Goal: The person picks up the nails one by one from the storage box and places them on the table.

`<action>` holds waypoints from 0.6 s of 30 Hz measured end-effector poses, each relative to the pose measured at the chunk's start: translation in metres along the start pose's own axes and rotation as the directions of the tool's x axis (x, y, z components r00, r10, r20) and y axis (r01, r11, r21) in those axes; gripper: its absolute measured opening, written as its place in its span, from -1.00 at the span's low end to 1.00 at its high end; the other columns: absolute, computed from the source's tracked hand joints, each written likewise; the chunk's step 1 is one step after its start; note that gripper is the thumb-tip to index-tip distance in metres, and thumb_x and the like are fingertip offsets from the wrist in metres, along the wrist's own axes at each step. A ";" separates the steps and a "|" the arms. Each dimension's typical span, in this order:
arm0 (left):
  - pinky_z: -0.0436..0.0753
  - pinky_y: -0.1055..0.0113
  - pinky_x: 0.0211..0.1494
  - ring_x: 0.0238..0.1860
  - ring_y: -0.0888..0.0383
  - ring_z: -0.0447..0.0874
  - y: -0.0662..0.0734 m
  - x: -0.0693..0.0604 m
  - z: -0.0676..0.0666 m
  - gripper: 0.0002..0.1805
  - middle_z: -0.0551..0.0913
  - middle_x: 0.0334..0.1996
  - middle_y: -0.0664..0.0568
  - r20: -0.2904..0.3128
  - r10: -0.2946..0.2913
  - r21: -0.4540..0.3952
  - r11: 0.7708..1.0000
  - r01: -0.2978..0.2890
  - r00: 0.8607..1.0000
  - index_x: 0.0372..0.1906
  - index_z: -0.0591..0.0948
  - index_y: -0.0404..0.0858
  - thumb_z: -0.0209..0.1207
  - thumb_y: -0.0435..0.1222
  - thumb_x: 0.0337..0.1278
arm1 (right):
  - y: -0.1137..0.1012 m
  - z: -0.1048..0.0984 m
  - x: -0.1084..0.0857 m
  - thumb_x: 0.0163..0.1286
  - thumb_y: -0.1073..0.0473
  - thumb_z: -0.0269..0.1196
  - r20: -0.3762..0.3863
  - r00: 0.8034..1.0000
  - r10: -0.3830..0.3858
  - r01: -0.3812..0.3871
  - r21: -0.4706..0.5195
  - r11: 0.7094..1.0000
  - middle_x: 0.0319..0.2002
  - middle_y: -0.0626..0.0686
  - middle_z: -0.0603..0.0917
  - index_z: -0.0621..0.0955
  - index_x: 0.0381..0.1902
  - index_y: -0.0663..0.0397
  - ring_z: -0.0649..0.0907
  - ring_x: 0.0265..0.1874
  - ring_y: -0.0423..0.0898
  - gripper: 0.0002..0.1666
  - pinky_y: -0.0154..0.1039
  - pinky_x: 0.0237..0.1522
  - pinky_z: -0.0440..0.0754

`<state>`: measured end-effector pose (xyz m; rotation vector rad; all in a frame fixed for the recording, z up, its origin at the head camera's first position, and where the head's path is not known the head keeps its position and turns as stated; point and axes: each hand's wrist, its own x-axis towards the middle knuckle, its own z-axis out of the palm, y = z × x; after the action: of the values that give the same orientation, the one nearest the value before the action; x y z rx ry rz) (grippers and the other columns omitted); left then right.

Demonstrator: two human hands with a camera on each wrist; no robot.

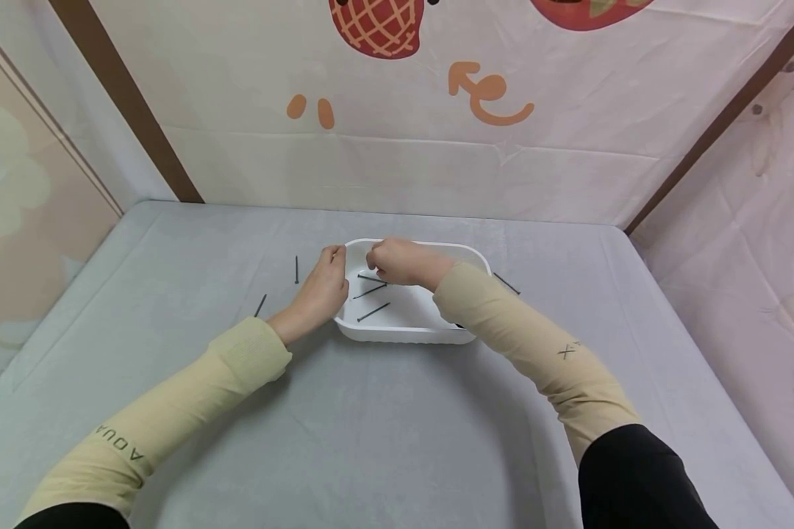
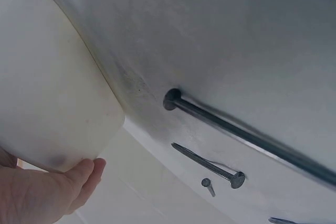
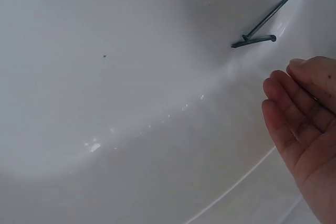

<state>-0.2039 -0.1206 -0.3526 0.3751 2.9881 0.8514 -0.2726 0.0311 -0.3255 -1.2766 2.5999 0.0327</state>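
A white tray (image 1: 406, 334) stands on the table with several dark nails (image 1: 373, 312) lying in its left part. My left hand (image 1: 320, 294) holds the tray's left wall, thumb and fingers on its edge in the left wrist view. My right hand (image 1: 406, 262) hovers over the tray's far left part, above the nails. In the right wrist view its fingers (image 3: 286, 121) are loosely bent, with nothing visible between them. Two crossing nails (image 3: 257, 39) lie near the tray wall there, with part of another beyond.
Outside the tray on the left lie two nails, one farther back (image 1: 296, 270) and one nearer (image 1: 260, 305). Another nail (image 1: 506, 283) lies just right of the tray. A grey cloth covers the table (image 1: 384, 433); a printed white curtain (image 1: 397, 173) hangs behind it.
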 end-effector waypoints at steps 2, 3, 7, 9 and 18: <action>0.25 0.12 0.29 0.28 -0.19 0.16 0.000 0.000 0.000 -0.41 0.07 0.27 -0.41 0.000 0.000 -0.003 1.000 0.000 1.000 0.28 0.03 -0.62 -0.14 -0.53 0.15 | 0.000 0.002 0.001 0.21 0.40 0.07 -0.005 1.000 -0.005 0.005 0.008 1.000 -0.11 0.15 0.62 0.60 -0.10 0.26 0.59 -0.09 -0.02 -0.70 -0.26 -0.04 0.52; 0.26 0.12 0.29 0.28 -0.19 0.16 0.000 0.000 0.000 -0.41 0.07 0.27 -0.41 0.001 0.000 -0.004 1.000 0.000 1.000 0.29 0.03 -0.62 -0.15 -0.53 0.15 | 0.000 0.003 0.001 0.21 0.40 0.07 -0.009 1.000 -0.010 0.010 0.008 1.000 -0.12 0.15 0.62 0.60 -0.10 0.27 0.59 -0.09 -0.02 -0.70 -0.26 -0.04 0.52; 0.26 0.13 0.29 0.28 -0.18 0.15 -0.001 -0.001 0.000 -0.42 0.07 0.27 -0.40 0.005 0.000 -0.007 1.000 0.000 1.000 0.29 0.03 -0.61 -0.16 -0.52 0.16 | 0.000 0.006 0.003 0.20 0.40 0.09 -0.014 1.000 -0.015 0.015 0.012 1.000 -0.15 0.15 0.63 0.60 -0.12 0.27 0.60 -0.14 -0.04 -0.71 -0.27 -0.06 0.52; 0.25 0.13 0.29 0.29 -0.18 0.15 -0.001 -0.001 0.001 -0.42 0.07 0.27 -0.40 0.004 0.002 -0.008 1.000 -0.002 1.000 0.29 0.02 -0.61 -0.16 -0.52 0.17 | 0.000 0.007 0.005 0.20 0.40 0.11 -0.011 1.000 -0.012 0.012 0.012 1.000 -0.17 0.14 0.63 0.60 -0.12 0.27 0.60 -0.16 -0.05 -0.72 -0.27 -0.08 0.53; 0.25 0.13 0.29 0.30 -0.17 0.13 -0.001 -0.001 0.000 -0.41 0.06 0.28 -0.39 0.010 -0.001 -0.015 1.000 0.001 1.000 0.30 0.02 -0.60 -0.14 -0.51 0.19 | 0.006 0.020 0.020 0.19 0.39 0.11 0.005 1.000 0.023 -0.023 0.051 0.998 -0.22 0.11 0.63 0.60 -0.11 0.23 0.59 -0.22 -0.08 -0.71 -0.29 -0.11 0.52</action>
<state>-0.2035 -0.1215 -0.3535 0.3764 2.9702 0.8692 -0.2848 0.0213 -0.3502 -1.2275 2.5949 -0.0272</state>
